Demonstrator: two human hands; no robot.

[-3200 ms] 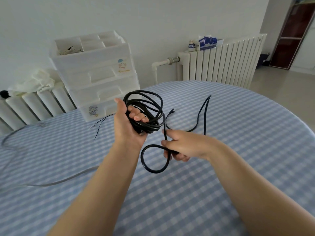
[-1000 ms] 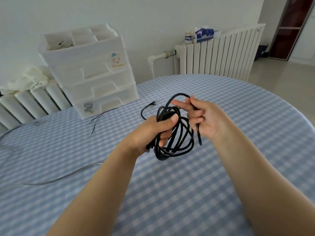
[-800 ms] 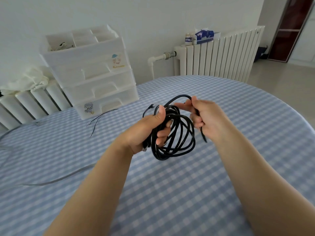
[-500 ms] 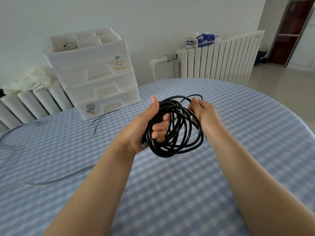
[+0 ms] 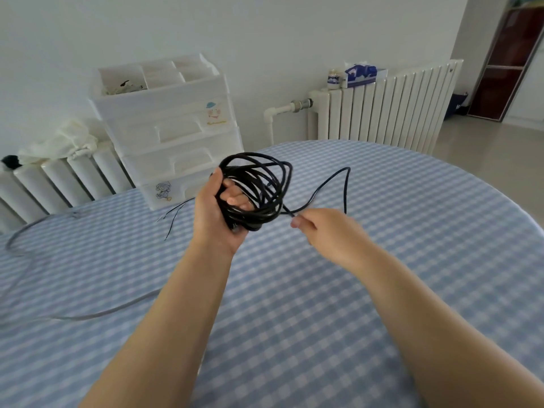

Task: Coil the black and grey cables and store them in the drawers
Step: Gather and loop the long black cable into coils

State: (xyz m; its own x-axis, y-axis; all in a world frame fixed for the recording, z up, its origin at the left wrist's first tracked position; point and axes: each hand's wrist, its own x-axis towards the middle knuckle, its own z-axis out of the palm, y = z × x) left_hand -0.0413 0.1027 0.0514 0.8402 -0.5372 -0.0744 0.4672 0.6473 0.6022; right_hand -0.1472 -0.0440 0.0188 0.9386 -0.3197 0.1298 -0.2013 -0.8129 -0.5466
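- I see a black cable (image 5: 256, 187), glossy, coiled.
- A grey cable (image 5: 97, 313) lies pale on the cloth.
- My bench (image 5: 323, 290) wears a light blue and white check.
- The drawers (image 5: 173, 134) are white, translucent, with small cartoon stickers in blue, red and yellow.
- Both radiators (image 5: 382, 110) are white.
- The tissue box (image 5: 360, 75) is blue and white.
- The wall (image 5: 265, 39) is off-white.
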